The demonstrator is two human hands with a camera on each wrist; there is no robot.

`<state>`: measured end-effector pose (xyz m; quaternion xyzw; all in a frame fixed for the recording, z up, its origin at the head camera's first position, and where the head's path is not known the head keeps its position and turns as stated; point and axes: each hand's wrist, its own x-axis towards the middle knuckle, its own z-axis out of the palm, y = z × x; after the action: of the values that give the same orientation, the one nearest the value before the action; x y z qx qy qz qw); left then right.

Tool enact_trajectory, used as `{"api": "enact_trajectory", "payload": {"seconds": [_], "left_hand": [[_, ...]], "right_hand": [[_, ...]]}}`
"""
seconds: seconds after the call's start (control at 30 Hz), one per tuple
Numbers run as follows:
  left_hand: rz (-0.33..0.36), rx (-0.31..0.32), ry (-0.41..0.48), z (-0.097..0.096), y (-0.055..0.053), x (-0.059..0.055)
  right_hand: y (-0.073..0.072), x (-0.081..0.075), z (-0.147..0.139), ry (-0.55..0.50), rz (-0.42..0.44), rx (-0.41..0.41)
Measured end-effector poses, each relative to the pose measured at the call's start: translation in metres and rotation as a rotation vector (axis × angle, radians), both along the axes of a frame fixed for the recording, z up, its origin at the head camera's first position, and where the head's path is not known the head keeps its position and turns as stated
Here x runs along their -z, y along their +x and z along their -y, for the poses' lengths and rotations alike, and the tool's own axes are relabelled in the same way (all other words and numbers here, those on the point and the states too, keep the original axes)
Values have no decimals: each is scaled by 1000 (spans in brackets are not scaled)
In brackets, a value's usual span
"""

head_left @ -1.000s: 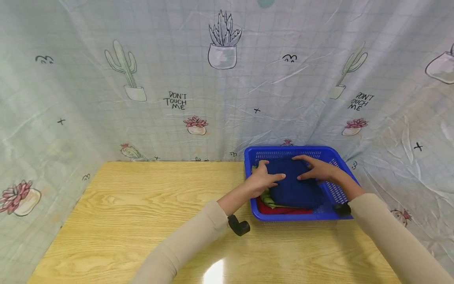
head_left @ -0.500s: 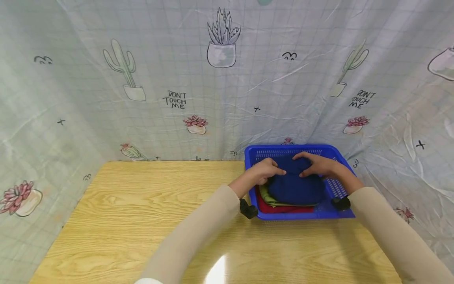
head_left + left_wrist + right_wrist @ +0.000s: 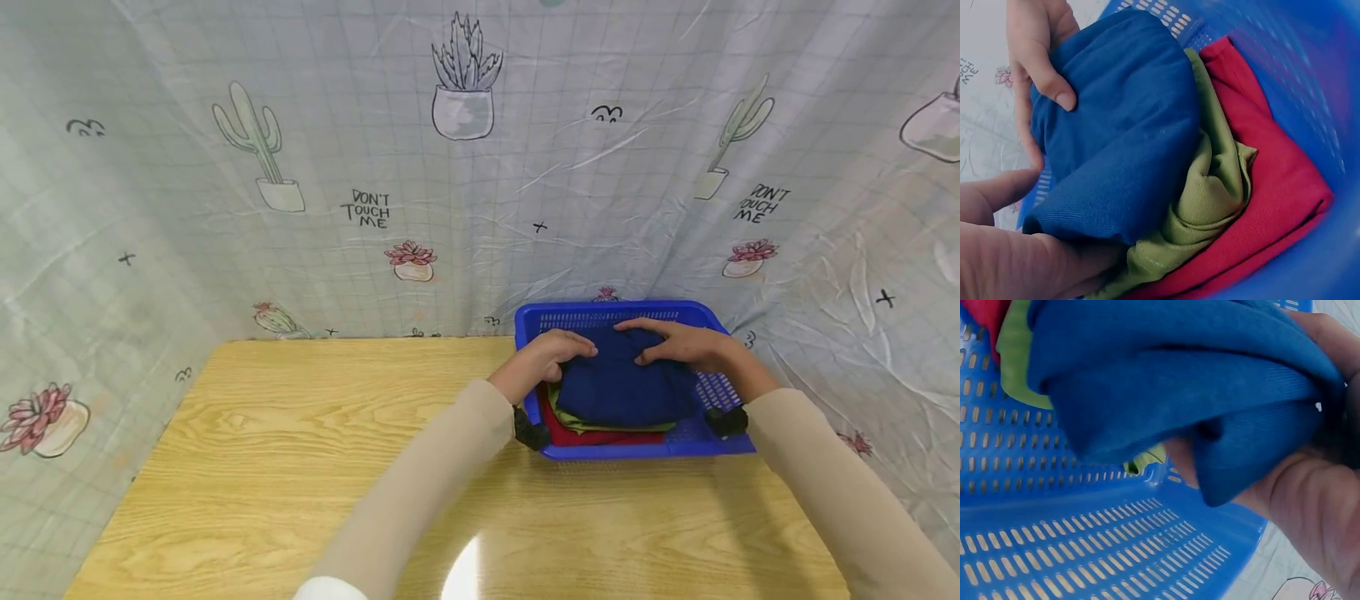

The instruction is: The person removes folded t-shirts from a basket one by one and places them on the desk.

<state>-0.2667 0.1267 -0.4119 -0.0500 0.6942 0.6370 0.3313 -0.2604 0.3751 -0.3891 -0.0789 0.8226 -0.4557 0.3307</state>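
A folded dark blue cloth (image 3: pixel 626 392) tops a pile in the blue plastic basket (image 3: pixel 622 452). From its left side my left hand (image 3: pixel 547 354) holds it, fingers tucked beneath and thumb over the edge. My right hand (image 3: pixel 686 346) grips the far right part; in the left wrist view its thumb (image 3: pixel 1057 87) lies on top of the fabric. The right wrist view shows a loose corner drooping by that hand. Under the blue cloth lie a crumpled green cloth (image 3: pixel 1210 187) and a folded red cloth (image 3: pixel 1279 181), both partly covered.
The slotted basket walls (image 3: pixel 1116 544) rise around the pile. It stands at the back right of a wood-grain table (image 3: pixel 322 425), close to a curtain (image 3: pixel 480 200) printed with cacti. A black wrist camera (image 3: pixel 531 429) overlaps the basket's left front corner.
My left hand has shifted from over the blue cloth to its left edge, fingers now underneath. The cloth lies wider and smoother across the pile. My right hand has stayed nearly in place.
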Motion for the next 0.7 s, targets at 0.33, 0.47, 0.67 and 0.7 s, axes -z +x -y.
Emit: {"api": "enact_trajectory", "payload": {"seconds": [0.33, 0.47, 0.67, 0.7], "left_hand": [[-85, -72, -25, 5, 3, -2], [-87, -61, 8, 9, 0, -8], [-74, -49, 76, 17, -6, -17], [-76, -43, 83, 18, -7, -18]], "right_hand": [[7, -4, -4, 41, -160, 66], [10, -9, -7, 3, -207, 91], [13, -16, -11, -52, -231, 73], [13, -17, -11, -52, -237, 68]]}}
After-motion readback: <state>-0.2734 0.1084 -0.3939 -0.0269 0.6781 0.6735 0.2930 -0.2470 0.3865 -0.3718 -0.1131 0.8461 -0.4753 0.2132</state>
